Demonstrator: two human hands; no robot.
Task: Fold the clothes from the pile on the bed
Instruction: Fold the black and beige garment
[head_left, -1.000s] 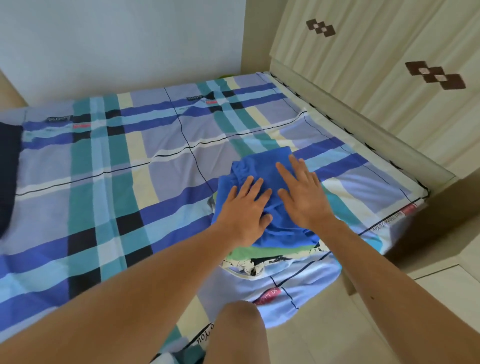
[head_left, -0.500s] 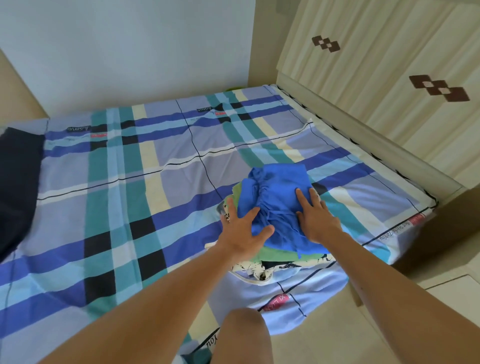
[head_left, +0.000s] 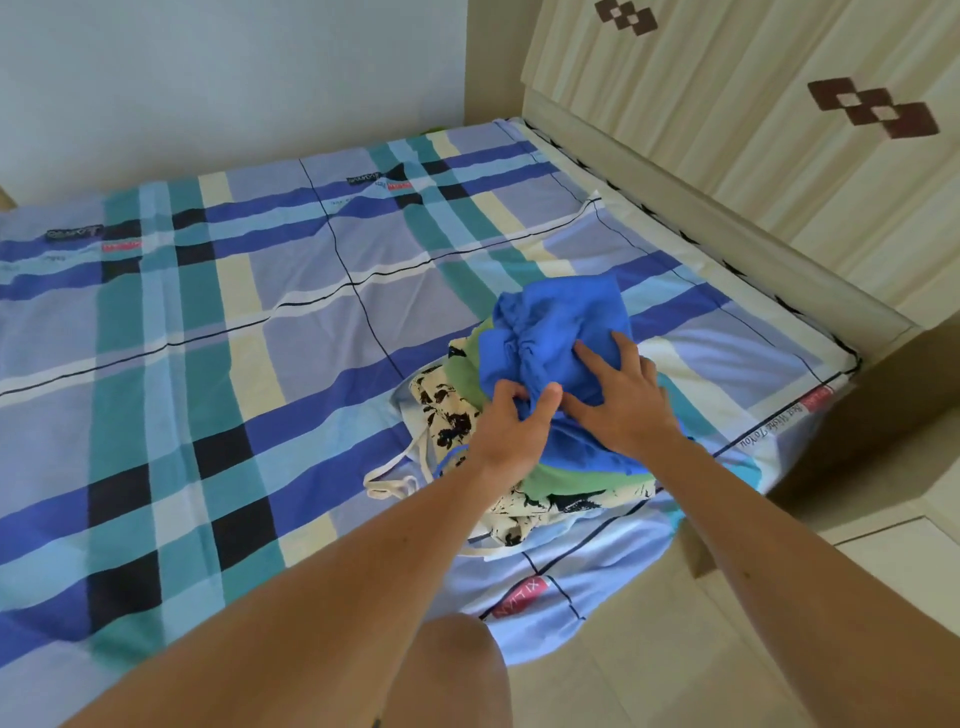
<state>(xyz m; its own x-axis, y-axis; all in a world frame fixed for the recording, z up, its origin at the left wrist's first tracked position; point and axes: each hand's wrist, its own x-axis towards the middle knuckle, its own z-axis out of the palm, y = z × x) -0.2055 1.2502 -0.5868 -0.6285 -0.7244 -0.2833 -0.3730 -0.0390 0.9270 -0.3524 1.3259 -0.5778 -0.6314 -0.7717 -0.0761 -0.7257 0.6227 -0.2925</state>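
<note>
Crumpled blue garment (head_left: 561, 322) tops a green and black-printed pile (head_left: 571, 480) at the bed's (head_left: 260, 364) near right corner; left hand (head_left: 511, 421) pinches its bunched cloth, right hand (head_left: 623, 402) rests on it, fingers (head_left: 589, 358) spread flat.

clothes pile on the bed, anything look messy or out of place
Nothing damaged. The blue garment on top is bunched, gripped by the left hand, right hand flat on it. A white strap by the printed cream garment trails loose onto the bedsheet left of the pile.
</note>
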